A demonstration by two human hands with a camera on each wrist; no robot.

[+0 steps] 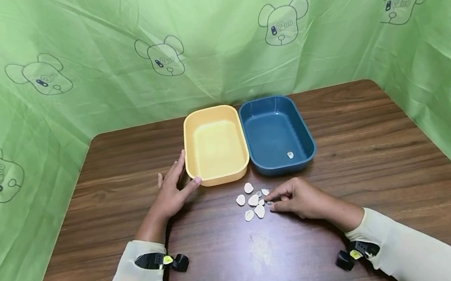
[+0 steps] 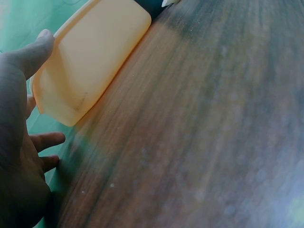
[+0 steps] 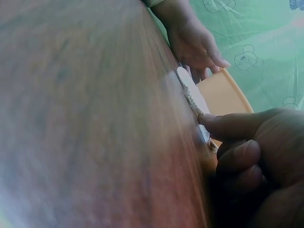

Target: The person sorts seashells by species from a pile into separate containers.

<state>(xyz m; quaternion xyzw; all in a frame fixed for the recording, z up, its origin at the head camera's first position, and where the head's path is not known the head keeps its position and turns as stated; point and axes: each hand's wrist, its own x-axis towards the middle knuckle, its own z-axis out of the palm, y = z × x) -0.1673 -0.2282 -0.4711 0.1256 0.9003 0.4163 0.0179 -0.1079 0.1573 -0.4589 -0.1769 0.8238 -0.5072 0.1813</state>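
Several white seashells [image 1: 253,200] and a few small translucent pieces [image 1: 259,194] lie in a loose group on the table in front of two trays. At the right side of this group, my right hand [image 1: 300,199] has thumb and index finger round a small translucent piece [image 1: 269,203]. In the right wrist view the thumb tip overlaps a white shell [image 3: 190,92] with a ridged edge, and the other fingers curl inward. My left hand [image 1: 171,192] rests against the yellow tray [image 1: 220,180], fingers extended along its left side and thumb at its front left corner.
A blue tray [image 1: 286,169] stands right beside the yellow one, with one small pale piece [image 1: 290,155] inside near its front. Both trays are on the wooden table [image 1: 355,138]. A green curtain [image 1: 223,71] hangs behind and along the sides.
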